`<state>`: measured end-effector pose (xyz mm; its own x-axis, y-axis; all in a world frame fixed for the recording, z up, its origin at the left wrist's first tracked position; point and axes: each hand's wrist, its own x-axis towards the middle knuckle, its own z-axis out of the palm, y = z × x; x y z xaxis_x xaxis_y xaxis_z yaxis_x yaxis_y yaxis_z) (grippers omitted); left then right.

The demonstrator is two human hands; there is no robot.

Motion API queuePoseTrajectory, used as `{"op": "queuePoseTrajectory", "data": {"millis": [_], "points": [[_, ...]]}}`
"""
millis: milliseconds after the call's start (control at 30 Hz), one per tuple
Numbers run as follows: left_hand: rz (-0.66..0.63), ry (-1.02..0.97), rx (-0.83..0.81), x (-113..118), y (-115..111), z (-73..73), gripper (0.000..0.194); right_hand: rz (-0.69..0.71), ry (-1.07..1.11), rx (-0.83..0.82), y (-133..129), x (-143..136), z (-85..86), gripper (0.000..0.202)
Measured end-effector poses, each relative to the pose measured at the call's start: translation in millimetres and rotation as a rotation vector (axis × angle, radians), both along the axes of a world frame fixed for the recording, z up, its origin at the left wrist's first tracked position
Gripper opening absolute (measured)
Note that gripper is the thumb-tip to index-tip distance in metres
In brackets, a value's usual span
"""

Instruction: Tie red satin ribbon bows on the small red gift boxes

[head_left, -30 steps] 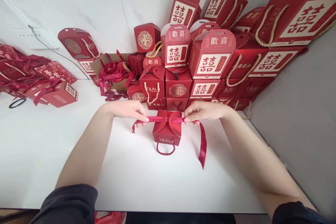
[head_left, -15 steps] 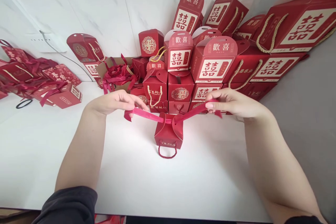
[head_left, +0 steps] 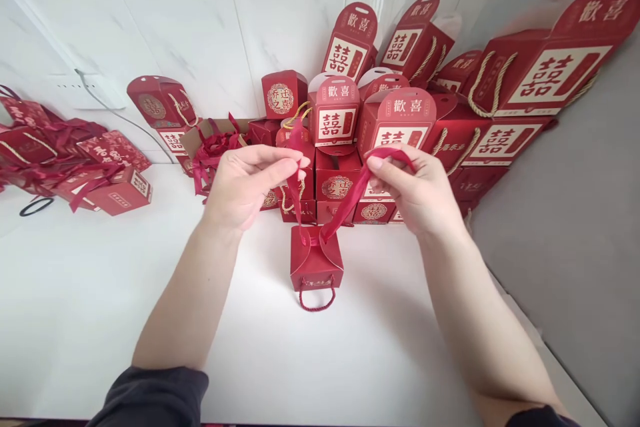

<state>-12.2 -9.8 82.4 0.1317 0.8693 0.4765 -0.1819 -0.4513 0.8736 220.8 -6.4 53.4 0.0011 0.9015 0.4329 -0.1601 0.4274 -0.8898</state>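
Observation:
A small red gift box (head_left: 317, 268) stands on the white table, its dark red cord handle hanging toward me. One red ribbon (head_left: 345, 209) passes through the slots at the box's top, and both its ends rise from there. My left hand (head_left: 257, 183) pinches one end above and left of the box, with the tip sticking up past the fingers. The other end is pinched in my right hand (head_left: 413, 187), above and right of the box, and loops over the fingers.
Stacked red boxes (head_left: 337, 187) line the tiled wall behind the hands. An open carton (head_left: 193, 141) of ribbons stands left of them. More boxes (head_left: 120, 190) and a black ring (head_left: 36, 207) lie far left.
Both hands have moved up and closer together, so the ribbon ends now rise steeply instead of spreading sideways. The view has shifted slightly.

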Motion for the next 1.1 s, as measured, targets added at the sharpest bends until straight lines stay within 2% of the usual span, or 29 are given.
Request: {"op": "queuePoseTrajectory", "data": {"millis": [133,333,500,633,867,1033,1100], "points": [[0.053,-0.033,-0.129,27,-6,-9.6,0.037,0.052,0.002,0.000,-3,-25,-2.6,0.032],[-0.005,-0.003,-0.286,32,-2,-38.1,0.021,0.232,0.029,-0.135,-6,-30,-13.6,0.050],[-0.132,0.035,-0.360,32,-1,-40.8,0.017,0.347,-0.029,-0.158,-8,-24,-14.9,0.058],[-0.072,-0.016,-0.335,35,-2,-40.1,0.021,0.325,-0.087,-0.120,-9,-25,-16.5,0.064],[-0.031,-0.126,-0.262,37,-4,-37.9,0.022,0.306,-0.162,-0.086,-13,-31,-20.2,0.064],[0.065,0.021,-0.157,36,-7,-36.5,0.024,0.241,-0.207,-0.029,-18,-30,-10.9,0.028],[0.107,0.125,-0.115,36,-8,-35.9,0.024,0.191,-0.176,-0.005,-19,-30,-8.0,0.023]]}}
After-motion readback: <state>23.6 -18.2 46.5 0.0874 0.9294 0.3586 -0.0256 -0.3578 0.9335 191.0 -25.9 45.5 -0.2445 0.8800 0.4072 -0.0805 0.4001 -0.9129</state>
